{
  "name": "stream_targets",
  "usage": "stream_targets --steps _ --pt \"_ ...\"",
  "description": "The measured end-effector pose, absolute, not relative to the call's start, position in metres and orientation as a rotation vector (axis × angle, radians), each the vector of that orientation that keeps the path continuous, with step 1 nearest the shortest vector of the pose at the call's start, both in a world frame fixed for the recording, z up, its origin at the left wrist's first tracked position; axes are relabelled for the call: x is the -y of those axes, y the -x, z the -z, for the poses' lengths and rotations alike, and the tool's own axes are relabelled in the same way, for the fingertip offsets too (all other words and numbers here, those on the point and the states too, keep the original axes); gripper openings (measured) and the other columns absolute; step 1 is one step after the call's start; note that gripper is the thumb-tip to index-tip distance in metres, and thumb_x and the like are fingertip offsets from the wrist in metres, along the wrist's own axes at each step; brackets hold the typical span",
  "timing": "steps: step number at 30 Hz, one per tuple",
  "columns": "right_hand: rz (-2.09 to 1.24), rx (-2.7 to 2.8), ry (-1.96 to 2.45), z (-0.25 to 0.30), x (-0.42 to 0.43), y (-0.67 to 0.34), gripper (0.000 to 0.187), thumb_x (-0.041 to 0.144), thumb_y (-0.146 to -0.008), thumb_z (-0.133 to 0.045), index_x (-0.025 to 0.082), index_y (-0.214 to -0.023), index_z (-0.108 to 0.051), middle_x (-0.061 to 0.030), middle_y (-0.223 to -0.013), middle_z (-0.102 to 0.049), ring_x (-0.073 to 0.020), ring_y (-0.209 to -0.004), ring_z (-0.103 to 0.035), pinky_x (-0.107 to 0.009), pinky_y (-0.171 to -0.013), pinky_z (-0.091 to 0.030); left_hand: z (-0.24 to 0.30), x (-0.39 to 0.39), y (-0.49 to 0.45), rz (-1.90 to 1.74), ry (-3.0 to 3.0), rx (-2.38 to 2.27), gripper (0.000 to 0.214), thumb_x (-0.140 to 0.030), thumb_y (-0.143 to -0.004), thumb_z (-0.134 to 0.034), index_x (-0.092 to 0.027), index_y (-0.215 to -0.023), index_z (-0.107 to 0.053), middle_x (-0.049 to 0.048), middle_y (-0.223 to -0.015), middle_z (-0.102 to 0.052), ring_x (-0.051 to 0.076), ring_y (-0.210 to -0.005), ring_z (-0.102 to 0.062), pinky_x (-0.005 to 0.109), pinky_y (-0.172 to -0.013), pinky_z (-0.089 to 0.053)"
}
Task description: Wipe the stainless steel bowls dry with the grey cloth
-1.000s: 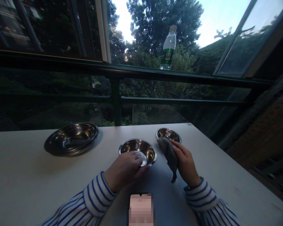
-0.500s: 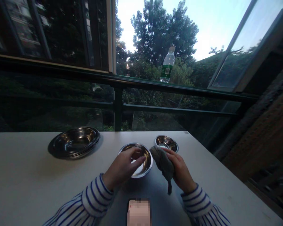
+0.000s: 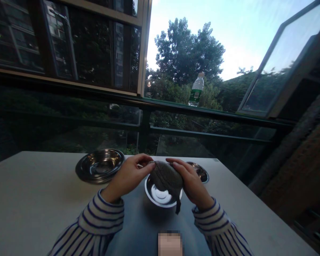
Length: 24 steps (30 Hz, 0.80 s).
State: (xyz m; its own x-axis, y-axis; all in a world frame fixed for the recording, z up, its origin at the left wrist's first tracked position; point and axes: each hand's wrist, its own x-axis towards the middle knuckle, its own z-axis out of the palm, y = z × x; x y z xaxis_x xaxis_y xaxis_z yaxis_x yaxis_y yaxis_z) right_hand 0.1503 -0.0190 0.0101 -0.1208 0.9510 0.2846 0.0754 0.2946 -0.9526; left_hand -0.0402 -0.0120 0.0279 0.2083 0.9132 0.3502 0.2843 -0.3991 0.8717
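Observation:
A dark grey-green cloth (image 3: 166, 175) is stretched between my two hands above a small steel bowl (image 3: 162, 201). With thumb and fingertips, my left hand (image 3: 130, 174) pinches the cloth's left edge. My right hand (image 3: 193, 183) grips its right side, and a thin end of the cloth dangles below. The bowl stands upright on the white table, its shiny inside partly hidden by the cloth. Behind my right hand sits another small steel bowl (image 3: 202, 173), partly covered from view.
A stack of wider steel bowls (image 3: 100, 167) stands on the white table (image 3: 50, 206) at the back left. A phone (image 3: 170, 243) with a blurred screen lies at the near edge. Beyond the table, a plastic bottle (image 3: 196, 90) stands on the railing (image 3: 216, 116) by the open window.
My left hand has left the middle bowl's inside and taken hold of the cloth's left edge. The right hand has brought the cloth leftward over that bowl. The view has shifted.

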Motion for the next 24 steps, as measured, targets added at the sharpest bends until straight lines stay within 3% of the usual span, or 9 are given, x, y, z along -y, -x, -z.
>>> stream_targets --steps 5,11,16,19,24 --pt "-1.016 1.639 0.903 -0.012 0.016 -0.142 0.041 0.039 -0.083 -0.052 0.022 -0.120 -0.052 -0.0083 -0.116 -0.059 -0.0214 -0.107 -0.055 -0.037 -0.090 -0.044 -0.038 0.014 0.052 -1.295 -1.660 -1.170 0.020 -0.035 -0.072 -0.058 -0.016 -0.078 -0.060 0.0019 -0.070 -0.064 0.018 -0.070 -0.060 0.028 -0.063 -0.046" --pt "-0.429 2.002 0.956 -0.003 0.021 -0.139 0.056 0.034 -0.072 -0.066 0.022 -0.124 -0.048 -0.0106 -0.139 -0.036 -0.0265 -0.127 -0.033 -0.046 -0.103 -0.030 -0.038 0.012 0.059 -1.397 -1.643 -1.331 0.024 -0.038 -0.070 -0.061 -0.016 -0.075 -0.060 0.0001 -0.066 -0.062 0.016 -0.065 -0.058 0.025 -0.058 -0.043" --pt "-0.259 2.105 0.933 0.001 0.021 -0.139 0.039 0.027 -0.079 -0.058 0.020 -0.117 -0.051 -0.0091 -0.113 -0.060 -0.0227 -0.105 -0.055 -0.039 -0.090 -0.043 -0.037 0.012 0.055 -1.362 -1.630 -1.331 0.026 -0.040 -0.070 -0.062 -0.016 -0.079 -0.061 0.0009 -0.068 -0.064 0.016 -0.065 -0.059 0.024 -0.058 -0.044" --pt "-0.212 2.113 0.979 -0.002 0.021 -0.140 0.027 0.024 -0.083 -0.054 0.021 -0.109 -0.056 -0.0063 -0.101 -0.065 -0.0215 -0.092 -0.059 -0.037 -0.083 -0.045 -0.038 0.013 0.054 -1.334 -1.599 -1.307 0.025 -0.038 -0.070 -0.063 -0.015 -0.080 -0.062 0.0009 -0.067 -0.065 0.015 -0.064 -0.059 0.023 -0.057 -0.044" --pt "-0.099 2.194 0.957 -0.006 0.026 -0.138 0.042 0.028 -0.076 -0.063 0.019 -0.116 -0.051 -0.0079 -0.101 -0.064 -0.0235 -0.093 -0.057 -0.038 -0.082 -0.042 -0.036 0.015 0.051 -1.297 -1.578 -1.236 0.022 -0.036 -0.071 -0.063 -0.016 -0.079 -0.063 0.0004 -0.067 -0.066 0.014 -0.063 -0.060 0.022 -0.057 -0.045"
